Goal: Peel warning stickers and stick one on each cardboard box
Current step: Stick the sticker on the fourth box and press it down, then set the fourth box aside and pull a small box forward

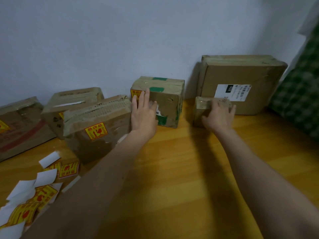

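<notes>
Several cardboard boxes stand along the wall on a wooden floor. My left hand [144,111] lies flat with straight fingers on the front of a green-taped box [170,100], partly covering a yellow and red warning sticker [135,94] at its upper left corner. My right hand [218,114] grips a small box [201,107] with fingers curled over its top. Behind it leans a large flat box [241,73] with a white shipping label. A torn-topped box [96,133] carries a warning sticker [96,131]. Loose warning stickers [43,194] and white backings lie at the lower left.
Two more boxes stand at the left: one at the edge [19,125] and one behind the torn box [72,100]. A green patterned cloth [300,94] hangs at the right. The pale wall [120,40] closes the back.
</notes>
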